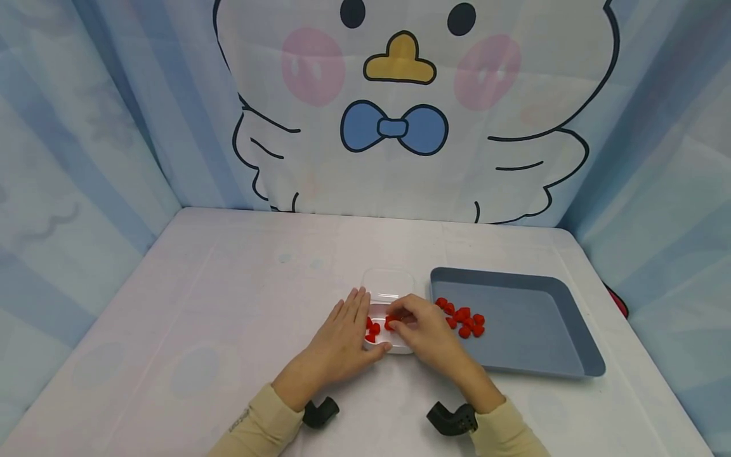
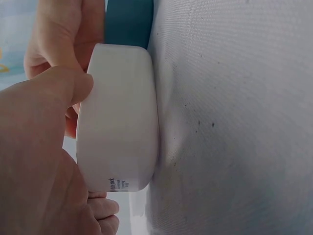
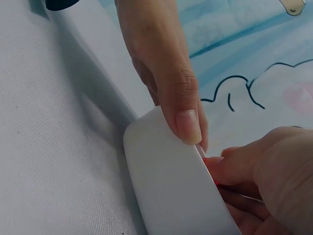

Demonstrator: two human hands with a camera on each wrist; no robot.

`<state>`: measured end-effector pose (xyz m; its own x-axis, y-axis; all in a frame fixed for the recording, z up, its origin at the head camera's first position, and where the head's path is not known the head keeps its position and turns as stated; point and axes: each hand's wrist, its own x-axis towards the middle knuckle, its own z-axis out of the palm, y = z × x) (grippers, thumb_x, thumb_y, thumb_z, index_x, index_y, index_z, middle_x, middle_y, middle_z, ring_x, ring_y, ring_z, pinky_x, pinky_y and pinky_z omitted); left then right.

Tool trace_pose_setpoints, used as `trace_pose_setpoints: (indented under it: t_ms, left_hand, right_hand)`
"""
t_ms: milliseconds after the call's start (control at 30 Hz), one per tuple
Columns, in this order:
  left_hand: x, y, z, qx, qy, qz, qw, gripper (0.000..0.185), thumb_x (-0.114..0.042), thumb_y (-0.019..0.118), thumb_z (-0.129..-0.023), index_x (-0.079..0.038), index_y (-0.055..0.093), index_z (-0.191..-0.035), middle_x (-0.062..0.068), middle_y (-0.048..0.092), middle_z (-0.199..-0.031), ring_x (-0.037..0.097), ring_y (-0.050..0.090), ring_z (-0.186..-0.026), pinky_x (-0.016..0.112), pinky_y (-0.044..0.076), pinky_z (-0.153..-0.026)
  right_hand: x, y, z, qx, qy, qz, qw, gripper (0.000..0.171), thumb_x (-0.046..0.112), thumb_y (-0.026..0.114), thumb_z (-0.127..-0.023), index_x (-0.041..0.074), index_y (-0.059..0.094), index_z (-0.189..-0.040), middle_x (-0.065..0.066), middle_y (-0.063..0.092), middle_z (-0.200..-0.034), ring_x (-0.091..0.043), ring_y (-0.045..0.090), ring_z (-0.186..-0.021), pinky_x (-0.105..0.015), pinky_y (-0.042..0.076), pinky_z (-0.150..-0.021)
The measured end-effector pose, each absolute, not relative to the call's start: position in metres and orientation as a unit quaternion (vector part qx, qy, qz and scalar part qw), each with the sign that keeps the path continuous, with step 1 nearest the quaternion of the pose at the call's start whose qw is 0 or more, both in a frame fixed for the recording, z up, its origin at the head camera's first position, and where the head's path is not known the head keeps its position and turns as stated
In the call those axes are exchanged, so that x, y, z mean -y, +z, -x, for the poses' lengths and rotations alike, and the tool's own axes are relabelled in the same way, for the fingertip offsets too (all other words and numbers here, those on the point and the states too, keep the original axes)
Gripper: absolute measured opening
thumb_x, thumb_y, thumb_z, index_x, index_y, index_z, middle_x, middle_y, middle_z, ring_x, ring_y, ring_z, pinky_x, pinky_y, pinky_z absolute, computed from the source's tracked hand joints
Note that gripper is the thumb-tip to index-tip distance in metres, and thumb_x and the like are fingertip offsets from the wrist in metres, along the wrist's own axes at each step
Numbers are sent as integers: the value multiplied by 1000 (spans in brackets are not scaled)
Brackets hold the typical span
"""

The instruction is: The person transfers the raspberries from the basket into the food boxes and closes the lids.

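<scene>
A small white plastic box (image 1: 401,348) with a raised clear lid (image 1: 388,284) stands on the table. Several small red pieces (image 1: 375,329) lie inside it. My left hand (image 1: 342,336) holds the box, its fingers along the left side and its thumb at the front rim; the left wrist view shows the box's white front wall (image 2: 120,117). Over the box, my right hand (image 1: 425,333) pinches a red piece (image 1: 390,322) between thumb and fingers. In the right wrist view only a sliver of red shows by those fingertips, behind the rim.
A blue-grey tray (image 1: 531,324) stands to the right of the box, with several red pieces (image 1: 465,320) near its left side. Both wrists wear black devices (image 1: 321,412). A patterned curtain (image 1: 394,178) hangs behind the white-covered table (image 1: 171,330).
</scene>
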<state>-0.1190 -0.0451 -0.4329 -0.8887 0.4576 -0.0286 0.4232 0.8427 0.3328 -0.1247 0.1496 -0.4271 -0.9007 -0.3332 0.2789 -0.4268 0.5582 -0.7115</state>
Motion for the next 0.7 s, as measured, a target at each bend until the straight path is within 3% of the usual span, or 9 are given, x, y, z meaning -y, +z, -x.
trace_pose_setpoints:
  t_ms: [700]
  left_hand:
    - [47,-433,119,-955,178,-230,54,97,-62,55,-92,0,18,-157,15,18,-166,30,14,-155,50,20,-124]
  right_hand:
    - [-154,-420,125,872,438,-205,69,21,2,75,-85,7,71,-105,-1,71,-101,-15,68,-94,-34,60,-85]
